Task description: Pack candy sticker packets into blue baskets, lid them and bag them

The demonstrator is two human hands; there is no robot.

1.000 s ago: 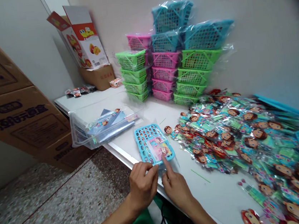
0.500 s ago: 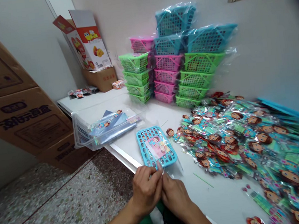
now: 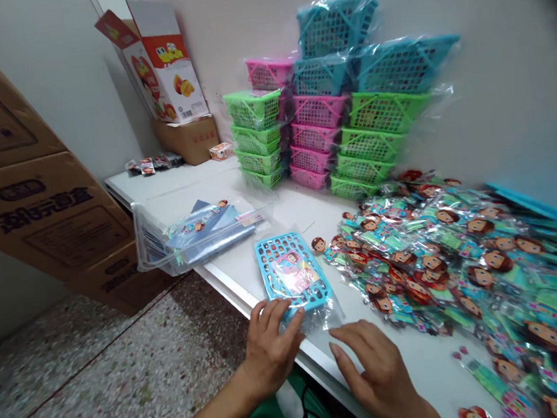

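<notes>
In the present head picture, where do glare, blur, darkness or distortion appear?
Head view: white glare on the wrapped blue basket and on the pile of clear packets; the stacked baskets look slightly soft; the upper right corner is black; the cardboard boxes at left look slanted, perhaps from the wide lens.

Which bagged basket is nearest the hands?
The light-blue basket with the pink card on it: the left hand is at its near end, while the stacked baskets stand farther back.
</notes>
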